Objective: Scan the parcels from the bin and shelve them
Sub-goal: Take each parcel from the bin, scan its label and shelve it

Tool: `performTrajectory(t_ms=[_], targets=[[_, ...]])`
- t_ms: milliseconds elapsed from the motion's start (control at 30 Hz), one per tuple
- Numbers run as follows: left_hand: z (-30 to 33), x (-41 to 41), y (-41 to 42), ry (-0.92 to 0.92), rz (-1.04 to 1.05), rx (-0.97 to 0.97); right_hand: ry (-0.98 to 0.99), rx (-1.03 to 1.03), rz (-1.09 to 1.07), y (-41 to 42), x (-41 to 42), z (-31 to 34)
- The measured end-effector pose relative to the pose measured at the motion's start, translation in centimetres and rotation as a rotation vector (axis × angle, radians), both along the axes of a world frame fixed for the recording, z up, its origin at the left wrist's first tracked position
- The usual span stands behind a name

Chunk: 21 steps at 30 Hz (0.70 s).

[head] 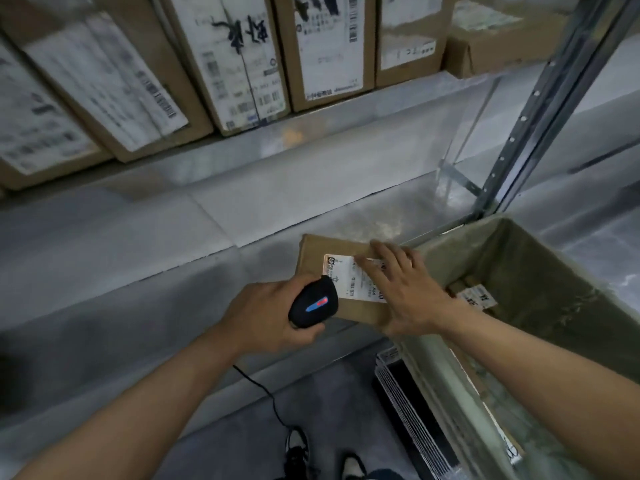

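Shoes (298, 452) on grey floor (329, 403) below.

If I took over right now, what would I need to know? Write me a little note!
Left hand: grips the black scanner, aimed at the parcel's label.
Right hand: fingers flat on the brown parcel, steadying it on the lower shelf.
Bin: at the right, at least one more labelled parcel inside.
Done: boxes already stand on the upper shelf.
Left: finish this scan, shelve this parcel, then work through the bin.
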<state>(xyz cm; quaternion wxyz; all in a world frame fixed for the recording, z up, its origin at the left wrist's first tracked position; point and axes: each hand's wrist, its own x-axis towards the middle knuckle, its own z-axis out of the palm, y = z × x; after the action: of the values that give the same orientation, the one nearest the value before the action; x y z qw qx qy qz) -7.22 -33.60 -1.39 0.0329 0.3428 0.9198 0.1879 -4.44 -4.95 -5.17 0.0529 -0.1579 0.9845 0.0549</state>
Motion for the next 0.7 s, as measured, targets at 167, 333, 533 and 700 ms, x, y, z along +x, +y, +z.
performTrajectory(t_ms=[167,333,533,700], targets=[[1.1,1.9,-4.9,0.011,0.122,-0.044,0.036,-0.045,0.143,-4.5,-2.0,0.5],[1.9,4.5,-9.3,0.089,0.216,-0.066,0.058,-0.06,0.28,-9.2,-2.8,1.7],[1.9,8.6,-14.7,0.177,0.31,-0.053,0.084,-0.065,0.428,-15.1,-2.4,2.0],[1.7,12.0,-18.8,0.164,0.355,-0.117,0.049,-0.026,0.524,-19.8,-1.7,1.8]])
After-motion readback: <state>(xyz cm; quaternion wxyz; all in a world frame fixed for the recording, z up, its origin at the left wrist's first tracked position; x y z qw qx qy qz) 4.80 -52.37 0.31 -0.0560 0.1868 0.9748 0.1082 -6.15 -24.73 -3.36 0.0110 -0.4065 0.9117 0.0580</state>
